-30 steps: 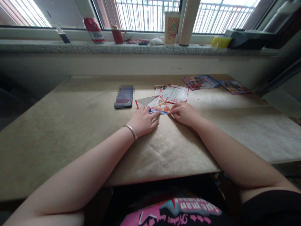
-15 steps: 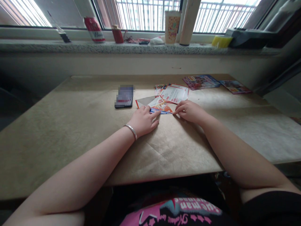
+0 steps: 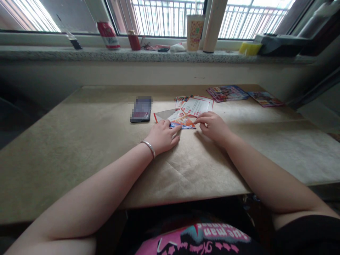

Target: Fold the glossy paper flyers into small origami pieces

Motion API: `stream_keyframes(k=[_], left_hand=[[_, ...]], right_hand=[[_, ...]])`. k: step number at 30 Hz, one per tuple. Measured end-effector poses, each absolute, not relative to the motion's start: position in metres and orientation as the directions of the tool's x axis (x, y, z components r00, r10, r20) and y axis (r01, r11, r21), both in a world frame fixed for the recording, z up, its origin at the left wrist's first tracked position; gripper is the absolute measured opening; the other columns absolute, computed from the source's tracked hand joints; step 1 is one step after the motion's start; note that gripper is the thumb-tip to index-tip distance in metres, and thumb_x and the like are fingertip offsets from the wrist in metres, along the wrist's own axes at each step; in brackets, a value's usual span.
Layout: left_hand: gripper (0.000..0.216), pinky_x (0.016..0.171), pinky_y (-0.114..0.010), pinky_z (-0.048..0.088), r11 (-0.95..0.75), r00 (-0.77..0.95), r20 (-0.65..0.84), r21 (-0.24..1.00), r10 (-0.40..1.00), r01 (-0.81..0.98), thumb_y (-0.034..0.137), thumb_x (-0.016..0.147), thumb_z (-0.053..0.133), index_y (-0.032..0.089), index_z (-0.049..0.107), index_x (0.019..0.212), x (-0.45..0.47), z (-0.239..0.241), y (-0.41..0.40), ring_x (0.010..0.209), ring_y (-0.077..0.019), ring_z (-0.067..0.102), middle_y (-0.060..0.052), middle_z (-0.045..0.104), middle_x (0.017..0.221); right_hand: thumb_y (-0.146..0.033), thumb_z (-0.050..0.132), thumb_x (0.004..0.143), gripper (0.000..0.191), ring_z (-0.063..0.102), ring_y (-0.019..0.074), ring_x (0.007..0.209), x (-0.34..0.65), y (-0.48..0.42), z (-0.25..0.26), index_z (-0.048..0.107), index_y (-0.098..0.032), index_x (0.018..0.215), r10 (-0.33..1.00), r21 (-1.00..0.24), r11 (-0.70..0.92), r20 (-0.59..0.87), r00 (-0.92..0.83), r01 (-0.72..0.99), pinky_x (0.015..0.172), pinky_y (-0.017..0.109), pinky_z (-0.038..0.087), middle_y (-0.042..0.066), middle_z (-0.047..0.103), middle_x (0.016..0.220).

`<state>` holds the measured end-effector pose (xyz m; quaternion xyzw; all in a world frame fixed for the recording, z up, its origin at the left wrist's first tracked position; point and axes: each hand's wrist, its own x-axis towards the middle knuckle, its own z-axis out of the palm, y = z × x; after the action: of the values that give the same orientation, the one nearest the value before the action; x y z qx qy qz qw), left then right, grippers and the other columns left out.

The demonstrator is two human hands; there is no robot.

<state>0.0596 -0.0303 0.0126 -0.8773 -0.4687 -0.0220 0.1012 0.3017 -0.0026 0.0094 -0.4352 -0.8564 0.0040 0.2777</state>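
A colourful printed leaflet [image 3: 183, 121], partly folded, lies on the brown paper-covered table [image 3: 79, 141]. My left hand [image 3: 162, 136], with a silver bangle on the wrist, presses down on the leaflet's left near corner, fingers curled and together. My right hand [image 3: 214, 126] rests at the leaflet's right edge, its fingertips pinched on the fold there. Behind the folded leaflet lies a white sheet with red borders [image 3: 198, 105].
A dark phone [image 3: 140, 110] lies left of the leaflet. More leaflets [image 3: 227, 92] and another leaflet [image 3: 265, 98] lie at the far right. On the window sill stand a red can [image 3: 108, 34], a paper cup [image 3: 195, 32], a yellow sponge [image 3: 249, 47] and small items.
My right hand has slid a little up and right along the leaflet's edge. My left hand has stayed pressed in place.
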Motion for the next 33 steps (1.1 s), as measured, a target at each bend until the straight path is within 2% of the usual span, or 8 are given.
stream_keyframes(k=[2, 5, 10, 15, 20, 23, 29, 33], left_hand=[[0.051, 0.092, -0.043, 0.042, -0.545, 0.564, 0.145, -0.152, 0.813, 0.825, 0.048, 0.094, 0.044, 0.029, 0.051, 0.14, 0.059, 0.012, -0.03, 0.109, -0.0316, 0.053, -0.016, 0.056, 0.124], [0.051, 0.091, -0.043, 0.042, -0.556, 0.578, 0.154, -0.165, 0.801, 0.815, 0.048, 0.094, 0.043, 0.029, 0.051, 0.14, 0.058, 0.012, -0.03, 0.107, -0.0315, 0.054, -0.016, 0.057, 0.122], [0.051, 0.091, -0.043, 0.042, -0.575, 0.595, 0.152, -0.153, 0.789, 0.803, 0.047, 0.095, 0.04, 0.027, 0.05, 0.141, 0.058, 0.013, -0.03, 0.107, -0.0311, 0.054, -0.017, 0.056, 0.126], [0.053, 0.095, -0.042, 0.039, -0.62, 0.634, 0.121, -0.139, 0.764, 0.773, 0.044, 0.096, 0.039, 0.022, 0.046, 0.144, 0.058, 0.014, -0.029, 0.111, -0.0296, 0.052, -0.016, 0.057, 0.126], [0.05, 0.09, -0.041, 0.041, -0.605, 0.634, 0.079, -0.23, 0.769, 0.762, 0.044, 0.098, 0.035, 0.031, 0.044, 0.145, 0.059, 0.019, -0.031, 0.102, -0.0286, 0.056, -0.015, 0.057, 0.122], [0.049, 0.089, -0.041, 0.041, -0.611, 0.645, 0.066, -0.259, 0.761, 0.748, 0.044, 0.099, 0.033, 0.032, 0.045, 0.144, 0.06, 0.019, -0.032, 0.104, -0.0296, 0.056, -0.016, 0.057, 0.122], [0.048, 0.087, -0.04, 0.043, -0.595, 0.624, 0.072, -0.233, 0.778, 0.769, 0.046, 0.097, 0.035, 0.034, 0.046, 0.142, 0.057, 0.02, -0.032, 0.105, -0.0307, 0.057, -0.015, 0.056, 0.124], [0.046, 0.091, -0.04, 0.042, -0.612, 0.636, 0.066, -0.21, 0.769, 0.762, 0.039, 0.096, 0.037, 0.034, 0.05, 0.139, 0.053, 0.023, -0.031, 0.107, -0.0277, 0.057, -0.012, 0.057, 0.124]], right_hand=[[-0.009, 0.049, 0.082, 0.034, 0.064, 0.0194, 0.095, 0.292, -0.007, 0.009, 0.077, -0.021, 0.098, 0.703, -0.238, 0.691, 0.443, -0.557, 0.683, 0.092, 0.033, 0.048, 0.006, 0.074, 0.1], [-0.014, 0.048, 0.087, 0.037, 0.066, 0.0195, 0.091, 0.283, -0.011, 0.01, 0.072, -0.018, 0.115, 0.713, -0.204, 0.688, 0.373, -0.594, 0.697, 0.088, 0.033, 0.049, 0.008, 0.075, 0.097], [-0.013, 0.049, 0.085, 0.035, 0.064, 0.019, 0.091, 0.28, -0.011, 0.013, 0.075, -0.021, 0.108, 0.727, -0.157, 0.676, 0.302, -0.616, 0.72, 0.087, 0.031, 0.048, 0.007, 0.074, 0.098], [-0.013, 0.05, 0.085, 0.034, 0.062, 0.02, 0.094, 0.277, -0.012, 0.011, 0.076, -0.021, 0.105, 0.729, -0.128, 0.671, 0.294, -0.618, 0.73, 0.089, 0.032, 0.046, 0.008, 0.071, 0.098], [-0.017, 0.05, 0.085, 0.032, 0.061, 0.0217, 0.096, 0.273, -0.013, 0.011, 0.076, -0.021, 0.103, 0.755, -0.097, 0.638, 0.278, -0.594, 0.764, 0.089, 0.033, 0.045, 0.008, 0.069, 0.097], [-0.018, 0.05, 0.085, 0.03, 0.062, 0.0219, 0.095, 0.272, -0.014, 0.012, 0.076, -0.021, 0.1, 0.771, -0.089, 0.617, 0.269, -0.577, 0.782, 0.087, 0.033, 0.045, 0.007, 0.07, 0.097], [-0.02, 0.051, 0.085, 0.029, 0.061, 0.0222, 0.095, 0.27, -0.015, 0.014, 0.077, -0.022, 0.097, 0.781, -0.067, 0.6, 0.268, -0.564, 0.797, 0.083, 0.033, 0.045, 0.007, 0.07, 0.097], [-0.02, 0.051, 0.085, 0.029, 0.062, 0.0219, 0.092, 0.27, -0.015, 0.014, 0.077, -0.023, 0.097, 0.785, -0.06, 0.593, 0.266, -0.56, 0.803, 0.08, 0.033, 0.045, 0.006, 0.07, 0.097]])
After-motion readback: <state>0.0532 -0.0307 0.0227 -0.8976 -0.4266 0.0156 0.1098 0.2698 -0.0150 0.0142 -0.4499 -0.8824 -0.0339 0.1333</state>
